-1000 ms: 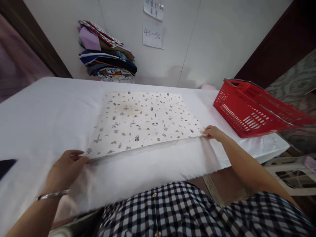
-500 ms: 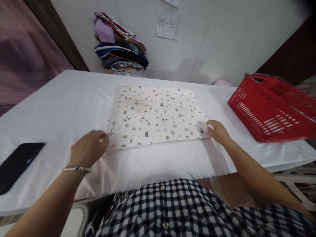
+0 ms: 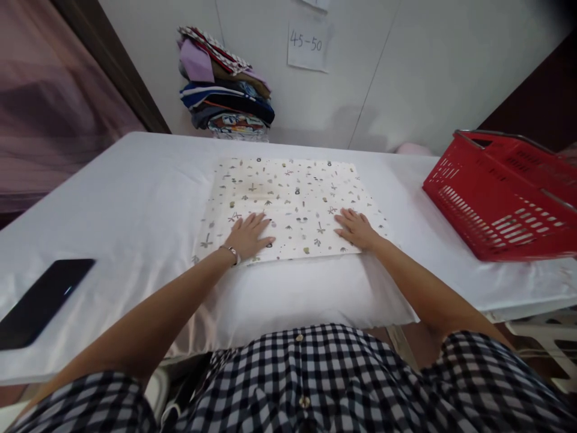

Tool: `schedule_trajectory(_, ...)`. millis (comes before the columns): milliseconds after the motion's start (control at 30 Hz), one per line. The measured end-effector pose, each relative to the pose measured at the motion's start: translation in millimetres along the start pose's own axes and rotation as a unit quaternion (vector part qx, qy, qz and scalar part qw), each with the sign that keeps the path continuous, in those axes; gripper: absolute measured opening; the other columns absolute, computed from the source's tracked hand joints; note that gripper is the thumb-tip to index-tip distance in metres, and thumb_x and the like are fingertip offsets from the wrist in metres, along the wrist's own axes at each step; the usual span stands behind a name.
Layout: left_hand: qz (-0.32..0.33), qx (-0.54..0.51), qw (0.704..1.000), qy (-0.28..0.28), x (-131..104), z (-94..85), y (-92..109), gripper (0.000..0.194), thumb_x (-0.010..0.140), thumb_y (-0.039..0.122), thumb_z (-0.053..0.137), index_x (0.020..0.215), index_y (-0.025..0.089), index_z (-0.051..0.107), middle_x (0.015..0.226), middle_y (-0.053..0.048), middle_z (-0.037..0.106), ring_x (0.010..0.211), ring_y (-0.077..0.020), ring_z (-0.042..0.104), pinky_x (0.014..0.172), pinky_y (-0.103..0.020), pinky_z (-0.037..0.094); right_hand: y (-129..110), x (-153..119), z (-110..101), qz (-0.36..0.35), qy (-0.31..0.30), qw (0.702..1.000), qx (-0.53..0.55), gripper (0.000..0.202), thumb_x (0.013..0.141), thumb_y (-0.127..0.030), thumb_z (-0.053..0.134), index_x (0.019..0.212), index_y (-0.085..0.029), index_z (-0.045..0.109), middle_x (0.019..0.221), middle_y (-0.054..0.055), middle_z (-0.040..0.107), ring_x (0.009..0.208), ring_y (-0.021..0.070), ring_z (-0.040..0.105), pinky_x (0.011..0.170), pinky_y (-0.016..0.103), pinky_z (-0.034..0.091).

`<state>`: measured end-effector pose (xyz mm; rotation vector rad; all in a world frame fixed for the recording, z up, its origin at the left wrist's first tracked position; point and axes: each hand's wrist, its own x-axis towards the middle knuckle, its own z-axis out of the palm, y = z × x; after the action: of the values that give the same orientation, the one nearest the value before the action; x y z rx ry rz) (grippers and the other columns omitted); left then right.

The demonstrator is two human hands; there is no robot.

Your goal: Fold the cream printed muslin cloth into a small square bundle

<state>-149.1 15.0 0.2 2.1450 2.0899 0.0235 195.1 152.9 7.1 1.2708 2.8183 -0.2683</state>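
Note:
A cream cloth point(image 3: 288, 198) with small printed motifs lies flat in a rectangle on the white-covered table. My left hand point(image 3: 250, 236) rests on its near left part, palm down and fingers spread. On the near right part lies my right hand point(image 3: 357, 230), also flat with the fingers apart. Neither hand grips the fabric. Parts of the cloth under both palms are hidden.
A red plastic basket point(image 3: 500, 198) stands on the right side of the table point(image 3: 135, 198). A black phone point(image 3: 42, 304) lies at the left. Folded clothes point(image 3: 228, 84) are stacked beyond the far edge, by a wall with a paper sign point(image 3: 309, 48).
Both hands have moved inward from the cloth's near corners onto its surface. Their fingers have let go of the edges and now lie spread flat.

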Motion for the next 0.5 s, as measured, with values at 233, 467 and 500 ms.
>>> schedule_trajectory(233, -0.011, 0.002, 0.999, -0.032, 15.0, -6.1, 4.5, 0.069, 0.086, 0.065, 0.023, 0.144, 0.027, 0.027, 0.154, -0.002, 0.015, 0.141, -0.0260, 0.009, 0.112, -0.051, 0.009, -5.7, 23.9, -4.2, -0.004, -0.035, 0.999, 0.004, 0.063, 0.091, -0.060, 0.022, 0.144, -0.028, 0.028, 0.154, 0.006, 0.014, 0.141, 0.0268, 0.009, 0.110, 0.053, 0.010)
schedule_trajectory(467, 0.043, 0.006, 0.999, 0.002, 32.4, -9.7, 18.8, 0.061, 0.090, 0.057, 0.027, 0.142, 0.025, 0.031, 0.153, -0.002, 0.019, 0.141, -0.0250, 0.012, 0.112, -0.051, 0.008, -11.3, 48.0, -5.5, -0.055, -0.039, 0.998, 0.017, 0.064, 0.090, -0.062, 0.018, 0.145, -0.029, 0.027, 0.155, 0.003, 0.009, 0.141, 0.0254, 0.004, 0.111, 0.051, 0.007)
schedule_trajectory(500, 0.054, 0.006, 0.999, -0.002, 37.9, -9.8, 21.3, 0.061, 0.090, 0.056, 0.027, 0.143, 0.025, 0.030, 0.153, -0.002, 0.019, 0.141, -0.0243, 0.012, 0.113, -0.050, 0.008, -11.9, 53.0, -5.8, -0.052, -0.043, 0.998, 0.014, 0.064, 0.091, -0.061, 0.017, 0.145, -0.029, 0.027, 0.155, 0.003, 0.010, 0.141, 0.0253, 0.005, 0.111, 0.051, 0.007)
